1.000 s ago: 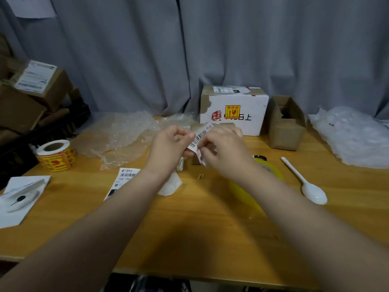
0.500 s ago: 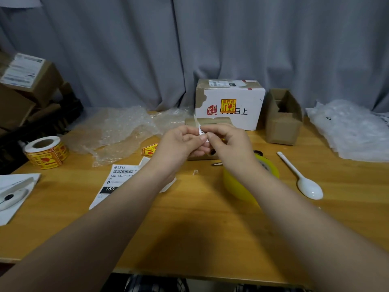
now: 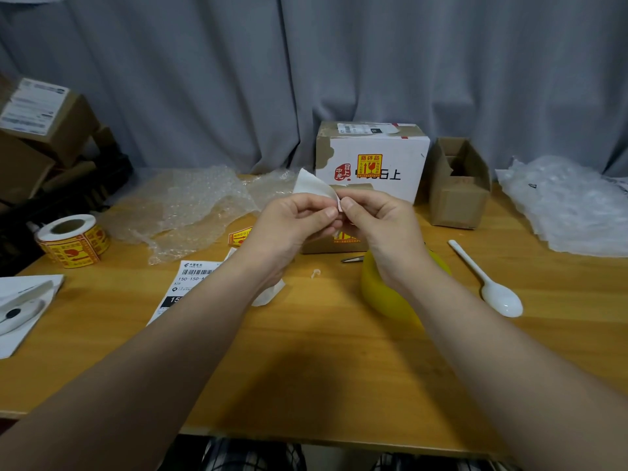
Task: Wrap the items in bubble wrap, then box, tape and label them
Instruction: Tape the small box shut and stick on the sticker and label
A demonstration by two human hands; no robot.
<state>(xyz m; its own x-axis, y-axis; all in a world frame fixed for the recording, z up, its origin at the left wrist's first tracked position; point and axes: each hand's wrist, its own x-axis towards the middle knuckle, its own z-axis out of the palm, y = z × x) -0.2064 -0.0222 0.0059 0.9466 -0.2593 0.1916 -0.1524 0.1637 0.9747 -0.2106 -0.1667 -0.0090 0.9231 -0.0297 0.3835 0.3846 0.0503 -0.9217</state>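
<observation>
Pinching label (image 3: 314, 188) — left hand (image 3: 289, 226), right hand (image 3: 380, 222).

Shipping label (image 3: 190, 283) reading 150-150-A, white box (image 3: 409, 154) with 易碎品 sticker (image 3: 369, 166), 日上 print

The curtain (image 3: 238, 79) is plain grey. The table (image 3: 306, 368) is honey-coloured wood with a fine grain. The paper slip (image 3: 312, 186) is white. The large box (image 3: 407, 158) is white with brown torn patches, a round red seal, black characters and a yellow sticker printed in red. The small box (image 3: 457, 202) is plain brown cardboard. The sticker roll (image 3: 73, 241) is yellow with red print and a white rim. The bubble wrap (image 3: 190, 209) is clear and dotted with bubbles. The shipping label (image 3: 183, 287) is white with a black barcode. The tape roll (image 3: 384, 294) is yellow, the spoon (image 3: 492, 287) is white, and the cloth (image 3: 251, 453) below the table's edge is checked black and white.
</observation>
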